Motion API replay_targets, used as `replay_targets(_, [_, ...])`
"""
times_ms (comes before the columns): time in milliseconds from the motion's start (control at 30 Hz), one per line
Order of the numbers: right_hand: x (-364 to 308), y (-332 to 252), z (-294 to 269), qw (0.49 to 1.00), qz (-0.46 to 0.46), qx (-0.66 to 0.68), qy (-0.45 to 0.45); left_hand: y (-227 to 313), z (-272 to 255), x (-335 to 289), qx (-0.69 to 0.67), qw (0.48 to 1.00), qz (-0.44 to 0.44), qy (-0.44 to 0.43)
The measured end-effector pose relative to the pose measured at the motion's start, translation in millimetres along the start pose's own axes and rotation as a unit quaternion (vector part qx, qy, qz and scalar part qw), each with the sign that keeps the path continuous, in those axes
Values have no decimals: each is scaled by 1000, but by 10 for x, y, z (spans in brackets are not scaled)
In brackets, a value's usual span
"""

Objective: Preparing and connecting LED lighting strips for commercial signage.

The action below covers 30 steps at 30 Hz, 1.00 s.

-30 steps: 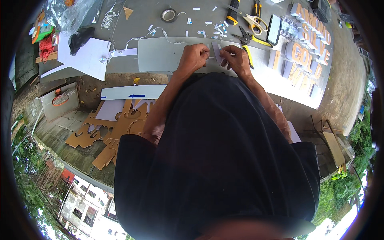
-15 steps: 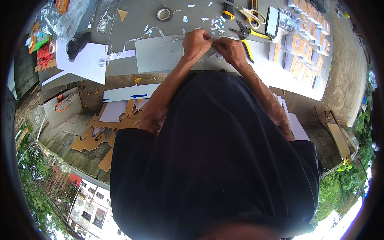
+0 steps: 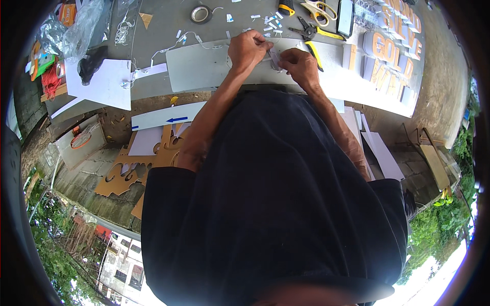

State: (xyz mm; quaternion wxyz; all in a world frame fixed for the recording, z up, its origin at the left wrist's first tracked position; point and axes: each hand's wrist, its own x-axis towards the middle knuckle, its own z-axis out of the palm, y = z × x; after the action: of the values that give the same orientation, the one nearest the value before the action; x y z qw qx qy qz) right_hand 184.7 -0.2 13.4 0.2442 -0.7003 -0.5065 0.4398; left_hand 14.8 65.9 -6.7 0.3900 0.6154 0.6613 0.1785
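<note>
Over a grey metal sheet [image 3: 196, 69] on the table, my two hands work close together. My left hand [image 3: 248, 51] is closed, thumb and fingertips pinched at the top of a small pale piece [image 3: 275, 57]; what exactly they hold is too small to make out. On the piece's other side, my right hand [image 3: 301, 65] has its thumb and forefinger pinched at the edge. A white-wired string of small LED modules [image 3: 191, 35] runs from the left to behind my left hand. Just beyond the hands lie scattered white paper scraps [image 3: 273, 23]. A yellow-and-black tool handle [image 3: 313, 55] lies beside my right hand.
Pliers [image 3: 308, 29], scissors [image 3: 320, 13], a phone [image 3: 345, 18] and a tape roll [image 3: 201, 14] lie at the back. Raised letters [image 3: 385, 51] stand on the right. Plastic bags [image 3: 84, 30] and a white sheet [image 3: 102, 84] are at left, cardboard offcuts [image 3: 120, 176] below the table.
My hands have drawn slightly apart, and the small pale piece now shows between them. The right hand has lowered a little. The whole view has shifted slightly.
</note>
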Motion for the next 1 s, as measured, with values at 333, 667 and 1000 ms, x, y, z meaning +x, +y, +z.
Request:
replay_targets(333, [226, -26, 116, 985, -168, -40, -2, 14, -36, 26, -5, 999, -30, -26])
replay_targets(667, [180, 25, 47, 989, -144, -11, 11, -32, -35, -50, -43, 999, -13, -12])
replay_targets(1000, [140, 96, -53, 997, -32, 65, -15, -195, -6, -433, -15, 968, 248, 25])
